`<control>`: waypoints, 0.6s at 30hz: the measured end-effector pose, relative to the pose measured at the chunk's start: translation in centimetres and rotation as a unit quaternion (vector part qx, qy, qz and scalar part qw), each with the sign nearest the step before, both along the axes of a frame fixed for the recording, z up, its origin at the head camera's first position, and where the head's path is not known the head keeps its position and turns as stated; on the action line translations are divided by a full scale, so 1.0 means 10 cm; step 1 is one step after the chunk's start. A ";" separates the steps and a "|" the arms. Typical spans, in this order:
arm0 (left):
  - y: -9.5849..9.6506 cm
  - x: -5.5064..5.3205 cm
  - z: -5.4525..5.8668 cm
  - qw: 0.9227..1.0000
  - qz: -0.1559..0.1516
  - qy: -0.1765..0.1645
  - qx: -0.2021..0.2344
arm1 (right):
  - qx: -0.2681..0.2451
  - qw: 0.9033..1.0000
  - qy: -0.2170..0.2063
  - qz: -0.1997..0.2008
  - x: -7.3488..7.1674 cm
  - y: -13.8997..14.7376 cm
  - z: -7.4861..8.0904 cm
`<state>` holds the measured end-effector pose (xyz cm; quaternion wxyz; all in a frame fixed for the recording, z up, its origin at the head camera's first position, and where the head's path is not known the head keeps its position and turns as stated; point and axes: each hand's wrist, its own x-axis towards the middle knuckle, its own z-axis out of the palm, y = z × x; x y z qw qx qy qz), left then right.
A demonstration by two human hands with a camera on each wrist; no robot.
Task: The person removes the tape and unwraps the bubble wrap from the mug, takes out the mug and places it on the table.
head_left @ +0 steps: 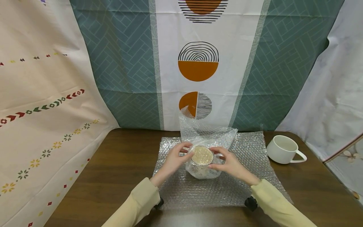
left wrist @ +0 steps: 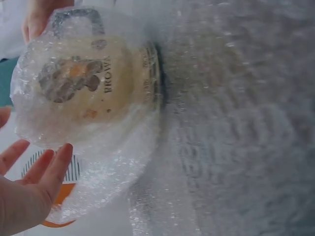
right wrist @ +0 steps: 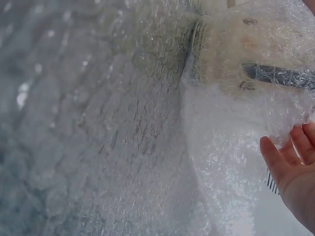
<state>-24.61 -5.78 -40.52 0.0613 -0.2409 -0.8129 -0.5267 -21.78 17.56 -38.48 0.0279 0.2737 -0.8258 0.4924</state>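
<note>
A cream mug (head_left: 202, 155) with dark printed lettering and a dark handle (right wrist: 275, 73) stands wrapped in clear bubble wrap (head_left: 204, 174). It rests on a bubble wrap sheet (head_left: 227, 192) spread over the table. My left hand (head_left: 175, 157) curves at the mug's upper left side, thumb at the rim and fingers against the wrap. On the upper right side my right hand (head_left: 231, 162) curls round it, thumb in front and fingers behind. Loose wrap (head_left: 195, 127) stands up behind the mug.
A white mug (head_left: 285, 149) stands at the right, its handle pointing right. Under everything is a brown wooden table (head_left: 119, 170). A patterned curtain (head_left: 127, 63) hangs at the back, with light cloths (head_left: 48, 110) at the sides.
</note>
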 end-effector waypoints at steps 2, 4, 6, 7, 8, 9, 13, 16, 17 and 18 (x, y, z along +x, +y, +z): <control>0.02 -0.02 0.01 1.000 0.012 0.007 -0.014 | 0.001 1.000 -0.002 -0.002 0.00 0.00 0.00; 0.03 -0.02 0.03 1.000 0.019 0.017 -0.018 | 0.004 1.000 0.001 -0.006 -0.04 0.03 -0.08; 0.04 -0.02 0.05 0.999 0.025 0.024 -0.023 | 0.003 1.000 0.003 -0.006 -0.06 0.05 -0.12; 0.05 -0.02 0.05 0.999 0.027 0.028 -0.024 | 0.000 1.000 0.003 -0.004 -0.07 0.05 -0.13; 0.05 -0.02 0.06 0.999 0.027 0.030 -0.025 | -0.002 1.000 0.003 -0.003 -0.07 0.05 -0.13; 0.05 -0.01 0.07 0.999 0.028 0.034 -0.025 | -0.003 1.000 0.001 -0.003 -0.07 0.05 -0.13; 0.05 -0.01 0.08 0.999 0.033 0.036 -0.023 | -0.010 1.000 -0.012 0.001 0.02 0.00 0.00; 0.04 -0.01 0.08 0.998 0.037 0.043 -0.014 | -0.008 1.000 -0.016 -0.001 0.03 0.00 0.01; 0.04 -0.01 0.07 0.998 0.037 0.047 -0.012 | -0.007 1.000 -0.016 -0.001 0.03 0.00 0.01; 0.04 0.00 0.06 0.998 0.038 0.049 -0.007 | -0.008 1.000 -0.015 -0.001 0.03 0.00 0.01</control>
